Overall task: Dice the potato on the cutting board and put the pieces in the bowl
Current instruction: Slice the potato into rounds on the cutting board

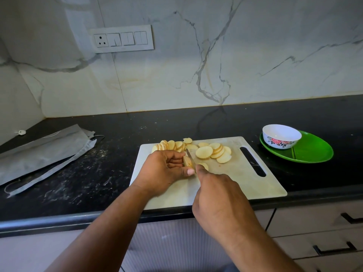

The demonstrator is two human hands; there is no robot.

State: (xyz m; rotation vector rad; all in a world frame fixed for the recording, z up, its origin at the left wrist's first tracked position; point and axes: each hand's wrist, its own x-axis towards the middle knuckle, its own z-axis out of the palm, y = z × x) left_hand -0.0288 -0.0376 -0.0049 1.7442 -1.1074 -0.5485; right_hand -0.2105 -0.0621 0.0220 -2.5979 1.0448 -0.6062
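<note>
The potato slices (204,152) are pale yellow with tan skin edges, lying on a whitish cutting board (245,181). The bowl (281,136) is white with a pink-and-red flower pattern, on a bright green plate (314,152). The countertop (98,173) is black, the wall (196,65) white marble with grey veins, and the cloth (43,152) grey.

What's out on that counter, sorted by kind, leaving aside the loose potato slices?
Cutting board: 1
Knife: 1
Potato end piece held by the left hand: 1
Flowered bowl: 1
Green plate: 1
Grey pouch: 1
Total: 6
</note>
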